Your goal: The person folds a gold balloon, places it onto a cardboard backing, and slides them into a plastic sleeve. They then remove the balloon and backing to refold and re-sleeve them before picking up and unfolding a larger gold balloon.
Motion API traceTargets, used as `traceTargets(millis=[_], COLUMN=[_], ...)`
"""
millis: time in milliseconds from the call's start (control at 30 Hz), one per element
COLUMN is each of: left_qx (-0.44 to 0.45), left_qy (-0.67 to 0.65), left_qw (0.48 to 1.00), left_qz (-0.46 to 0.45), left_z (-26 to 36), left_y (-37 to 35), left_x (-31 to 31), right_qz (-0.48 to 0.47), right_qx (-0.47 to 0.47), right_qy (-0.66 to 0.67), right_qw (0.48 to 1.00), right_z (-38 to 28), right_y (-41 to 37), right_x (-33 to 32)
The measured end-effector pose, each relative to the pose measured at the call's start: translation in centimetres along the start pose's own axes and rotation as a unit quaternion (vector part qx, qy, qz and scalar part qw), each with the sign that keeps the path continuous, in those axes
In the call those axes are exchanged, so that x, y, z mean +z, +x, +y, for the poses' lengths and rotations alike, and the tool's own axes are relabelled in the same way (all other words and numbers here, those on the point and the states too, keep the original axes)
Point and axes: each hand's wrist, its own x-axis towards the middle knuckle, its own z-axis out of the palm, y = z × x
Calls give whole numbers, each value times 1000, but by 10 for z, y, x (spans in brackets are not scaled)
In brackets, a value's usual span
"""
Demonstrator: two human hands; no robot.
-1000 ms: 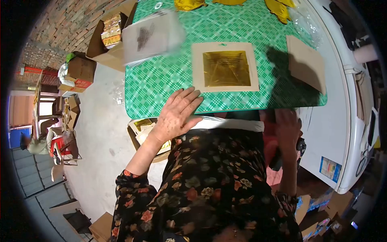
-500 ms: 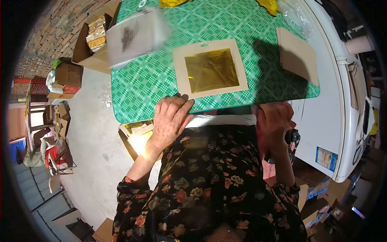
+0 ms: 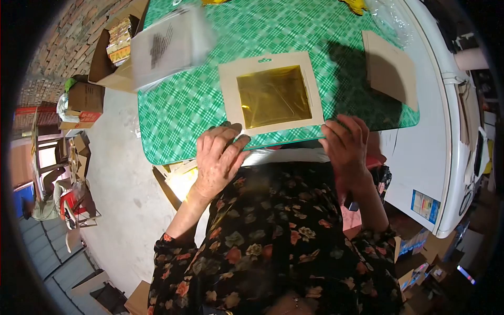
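Note:
A beige card frame (image 3: 228, 94) with a shiny gold window (image 3: 274, 97) lies flat on the green plaid tablecloth (image 3: 178, 115), near its front edge. My left hand (image 3: 216, 157) rests at the table edge by the card's lower left corner, its fingers apart and holding nothing. At the lower right corner, my right hand (image 3: 347, 144) has its fingertips at the card's edge, fingers spread with nothing gripped. Clear plastic sleeves (image 3: 170, 47) are stacked at the table's left. Plain beige cards (image 3: 389, 71) lie at the right, partly in shadow.
An open cardboard box (image 3: 102, 71) with packed items stands left of the table. A white appliance (image 3: 415, 168) borders the right side. Crumpled clear plastic (image 3: 388, 21) and yellow film (image 3: 356, 6) lie at the back. Below the left edge is a box of card pieces (image 3: 176, 178).
My right hand has moved up and left from below the table edge to the card's lower right corner. My left hand has barely moved. The view has shifted slightly.

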Motion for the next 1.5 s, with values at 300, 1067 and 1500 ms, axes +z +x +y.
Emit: traceTargets(millis=[300,1067,1500], left_qx=[-26,-130,-142], left_qy=[-89,-50,-58], left_qw=[995,989,988], left_qz=[34,51,14], left_z=[-4,3,3], left_y=[-10,3,7], left_x=[0,3,-2], right_qz=[31,-33,-49], right_qx=[20,160,149], right_qy=[106,161,92], right_qw=[994,973,983], right_z=[-2,-15,-18], right_y=[-2,33,42], right_x=[0,10,18])
